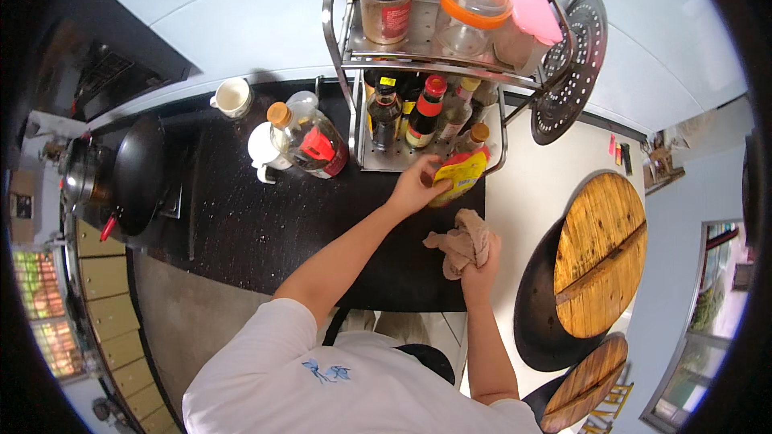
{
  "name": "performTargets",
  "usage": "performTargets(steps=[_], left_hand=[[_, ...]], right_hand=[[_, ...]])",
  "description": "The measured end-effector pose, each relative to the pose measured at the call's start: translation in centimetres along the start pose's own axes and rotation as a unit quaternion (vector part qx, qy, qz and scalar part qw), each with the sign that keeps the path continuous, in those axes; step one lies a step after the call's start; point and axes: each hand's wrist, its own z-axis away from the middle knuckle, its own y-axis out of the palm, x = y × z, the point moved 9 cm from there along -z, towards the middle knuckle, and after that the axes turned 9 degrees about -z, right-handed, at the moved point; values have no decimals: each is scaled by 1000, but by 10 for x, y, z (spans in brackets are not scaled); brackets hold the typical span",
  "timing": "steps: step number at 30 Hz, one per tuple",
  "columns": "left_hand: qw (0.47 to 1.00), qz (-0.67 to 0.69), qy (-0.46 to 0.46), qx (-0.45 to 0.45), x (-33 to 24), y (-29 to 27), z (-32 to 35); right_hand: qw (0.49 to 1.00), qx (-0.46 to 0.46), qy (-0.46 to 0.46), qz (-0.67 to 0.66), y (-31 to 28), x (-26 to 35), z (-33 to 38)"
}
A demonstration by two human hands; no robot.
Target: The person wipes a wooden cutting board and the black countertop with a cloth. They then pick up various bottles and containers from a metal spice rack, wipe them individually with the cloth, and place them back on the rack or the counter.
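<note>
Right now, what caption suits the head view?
Left hand holds a yellow packet beside the rack; right hand grips a crumpled cloth.

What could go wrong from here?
The left grip holds a tilted yellow plastic packet near an orange-brown-capped glass bottle on the silver metal rack; a careless swing might knock the bottle.
The packet could spill if unsealed; its seal isn't clear.
The black countertop looks speckled; the crumpled beige cloth in the right grip might smear that.

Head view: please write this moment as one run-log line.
left hand: holds yellow packet | right hand: grips light-brown cloth | metal rack: holds bottles
</note>
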Motion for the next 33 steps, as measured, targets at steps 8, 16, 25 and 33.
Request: performTargets(steps=[8, 16, 25, 33], left_hand=[[985, 61, -40, 156, 7, 52, 104], [958, 187, -179, 121, 62, 1, 170], [813, 511, -250, -123, 142, -49, 220], [820, 503, -238, -133, 138, -88, 237]], right_hand=[[968, 55, -229, 89, 62, 29, -21], [950, 151, -175, 212, 110, -8, -22], [834, 388, -79, 384, 200, 9, 64], [875, 260, -123, 389, 165, -35, 54]])
